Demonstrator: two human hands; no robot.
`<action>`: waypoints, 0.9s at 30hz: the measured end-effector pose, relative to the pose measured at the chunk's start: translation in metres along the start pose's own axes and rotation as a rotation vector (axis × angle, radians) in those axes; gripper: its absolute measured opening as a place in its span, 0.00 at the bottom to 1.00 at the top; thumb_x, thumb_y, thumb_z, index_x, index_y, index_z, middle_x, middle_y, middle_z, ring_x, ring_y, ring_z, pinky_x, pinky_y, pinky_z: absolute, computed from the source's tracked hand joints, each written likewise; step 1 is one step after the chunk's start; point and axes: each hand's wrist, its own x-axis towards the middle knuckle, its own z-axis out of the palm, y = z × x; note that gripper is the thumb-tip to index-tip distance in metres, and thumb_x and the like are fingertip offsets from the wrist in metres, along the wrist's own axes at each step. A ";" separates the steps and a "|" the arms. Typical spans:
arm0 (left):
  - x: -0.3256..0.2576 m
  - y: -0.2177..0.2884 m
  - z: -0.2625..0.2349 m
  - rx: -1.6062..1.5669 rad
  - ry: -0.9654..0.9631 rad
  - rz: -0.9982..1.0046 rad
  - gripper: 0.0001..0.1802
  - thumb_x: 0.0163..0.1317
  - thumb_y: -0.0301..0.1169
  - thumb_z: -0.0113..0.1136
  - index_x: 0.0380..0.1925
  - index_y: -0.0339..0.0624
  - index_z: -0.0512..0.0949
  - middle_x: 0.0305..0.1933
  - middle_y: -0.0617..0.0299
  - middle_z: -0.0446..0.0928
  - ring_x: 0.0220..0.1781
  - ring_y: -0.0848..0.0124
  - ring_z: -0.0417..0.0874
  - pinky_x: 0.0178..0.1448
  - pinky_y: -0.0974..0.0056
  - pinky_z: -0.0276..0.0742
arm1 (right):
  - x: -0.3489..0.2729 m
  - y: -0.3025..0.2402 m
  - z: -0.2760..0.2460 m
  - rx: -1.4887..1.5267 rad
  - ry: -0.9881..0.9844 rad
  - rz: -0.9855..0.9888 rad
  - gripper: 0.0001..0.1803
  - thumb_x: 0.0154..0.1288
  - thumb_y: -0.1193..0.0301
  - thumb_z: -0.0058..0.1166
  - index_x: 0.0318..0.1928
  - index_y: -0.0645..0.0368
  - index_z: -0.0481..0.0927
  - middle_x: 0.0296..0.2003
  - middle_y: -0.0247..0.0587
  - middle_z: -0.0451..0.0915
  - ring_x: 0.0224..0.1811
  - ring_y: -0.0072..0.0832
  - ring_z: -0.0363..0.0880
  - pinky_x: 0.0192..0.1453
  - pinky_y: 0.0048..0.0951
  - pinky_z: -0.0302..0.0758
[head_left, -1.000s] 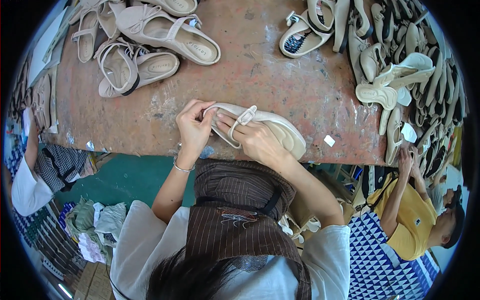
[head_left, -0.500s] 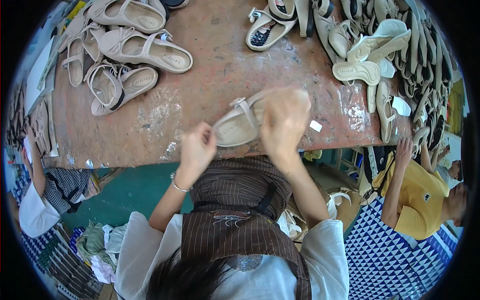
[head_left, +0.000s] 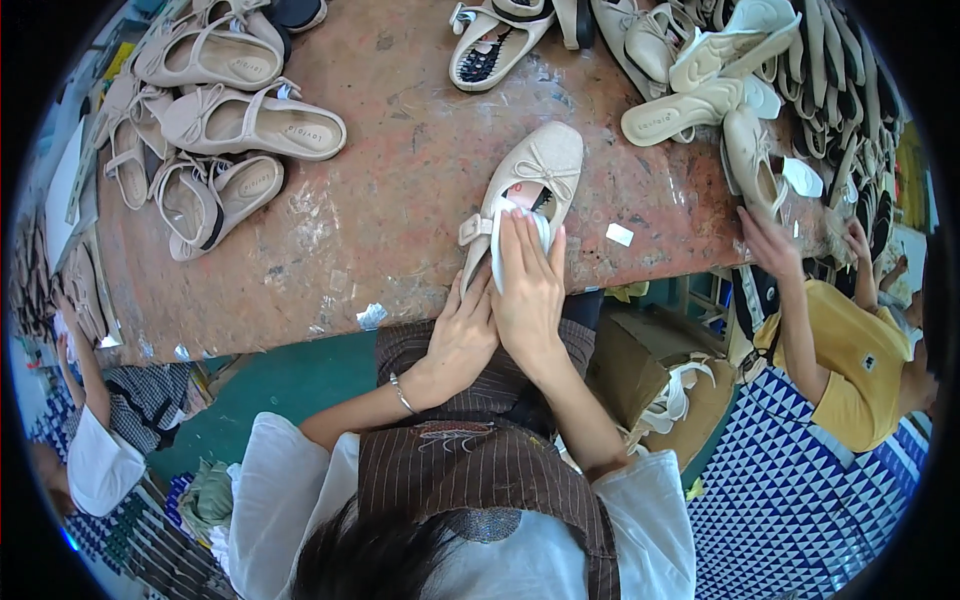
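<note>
Beige shoe [head_left: 525, 160]: suede-like upper, rounded toe [head_left: 556, 136], thin bow [head_left: 547, 177], buckled strap [head_left: 473, 230]; on scuffed brown tabletop [head_left: 390, 210], toe pointing away from me. My right hand [head_left: 529, 295]: fingers extended over smooth white insole [head_left: 497, 250] at shoe opening. My left hand [head_left: 464, 335]: beside heel end. Either grip: cannot tell.

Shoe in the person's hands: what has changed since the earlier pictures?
The shoe lay crosswise; its toe now points toward the far side of the table. The left hand let go of its left end and moved right, to the near end. The right hand now presses a pale piece at the opening. The left-side shoe pile and white tag stay put.
</note>
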 end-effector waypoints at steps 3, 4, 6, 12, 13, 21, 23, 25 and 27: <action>0.003 0.011 0.008 0.132 -0.030 -0.001 0.24 0.56 0.29 0.56 0.51 0.24 0.79 0.62 0.36 0.73 0.75 0.44 0.64 0.74 0.36 0.61 | 0.042 0.012 0.010 -0.148 0.112 -0.025 0.21 0.58 0.79 0.50 0.53 0.72 0.76 0.53 0.59 0.79 0.60 0.50 0.77 0.76 0.58 0.56; 0.007 0.016 0.008 0.110 -0.001 -0.022 0.24 0.57 0.29 0.56 0.52 0.24 0.79 0.64 0.35 0.71 0.76 0.45 0.63 0.74 0.36 0.61 | 0.053 0.021 0.011 -0.079 -0.094 0.058 0.24 0.54 0.82 0.51 0.54 0.72 0.75 0.45 0.57 0.78 0.53 0.53 0.77 0.76 0.62 0.51; 0.014 0.018 0.016 0.074 0.041 -0.041 0.25 0.57 0.29 0.56 0.53 0.24 0.78 0.66 0.34 0.69 0.76 0.45 0.63 0.74 0.36 0.61 | 0.059 0.026 0.006 -0.063 -0.090 0.035 0.23 0.55 0.82 0.50 0.54 0.72 0.75 0.45 0.57 0.78 0.53 0.54 0.77 0.76 0.62 0.51; 0.017 0.021 0.012 0.014 0.084 -0.065 0.24 0.55 0.29 0.57 0.52 0.26 0.79 0.64 0.34 0.71 0.74 0.45 0.65 0.72 0.38 0.64 | 0.029 0.021 0.013 -0.093 0.139 -0.055 0.20 0.58 0.84 0.46 0.53 0.73 0.75 0.50 0.61 0.78 0.56 0.55 0.76 0.76 0.63 0.51; 0.017 0.021 0.010 0.108 0.051 -0.044 0.21 0.53 0.27 0.58 0.48 0.27 0.81 0.60 0.34 0.74 0.72 0.45 0.68 0.72 0.40 0.67 | 0.048 0.023 0.008 -0.066 0.131 -0.042 0.20 0.58 0.84 0.46 0.53 0.73 0.74 0.51 0.61 0.77 0.57 0.55 0.76 0.76 0.63 0.51; 0.013 0.017 0.018 -0.096 0.147 -0.068 0.27 0.55 0.31 0.57 0.53 0.21 0.78 0.63 0.31 0.72 0.72 0.43 0.68 0.70 0.37 0.67 | 0.004 0.014 0.001 -0.036 -0.065 -0.053 0.34 0.53 0.83 0.51 0.64 0.77 0.68 0.65 0.64 0.70 0.70 0.52 0.68 0.78 0.59 0.50; 0.008 0.016 0.025 0.036 0.054 -0.045 0.27 0.55 0.31 0.58 0.52 0.21 0.78 0.62 0.30 0.72 0.71 0.42 0.69 0.69 0.38 0.68 | 0.034 0.013 -0.007 -0.117 -0.050 -0.085 0.31 0.55 0.79 0.51 0.62 0.79 0.71 0.64 0.65 0.71 0.65 0.51 0.73 0.78 0.58 0.51; 0.012 0.015 0.021 0.021 0.050 -0.029 0.27 0.55 0.31 0.58 0.52 0.20 0.78 0.61 0.32 0.73 0.70 0.42 0.70 0.69 0.38 0.69 | 0.049 0.013 -0.010 -0.161 -0.124 -0.053 0.31 0.54 0.78 0.52 0.61 0.79 0.71 0.64 0.64 0.72 0.63 0.49 0.75 0.77 0.57 0.52; 0.006 0.013 0.028 0.038 0.006 -0.035 0.27 0.55 0.32 0.59 0.53 0.24 0.78 0.61 0.32 0.73 0.71 0.42 0.68 0.70 0.37 0.66 | 0.050 0.003 -0.018 -0.142 -0.213 -0.012 0.31 0.54 0.79 0.51 0.61 0.79 0.71 0.63 0.63 0.73 0.65 0.49 0.74 0.78 0.57 0.51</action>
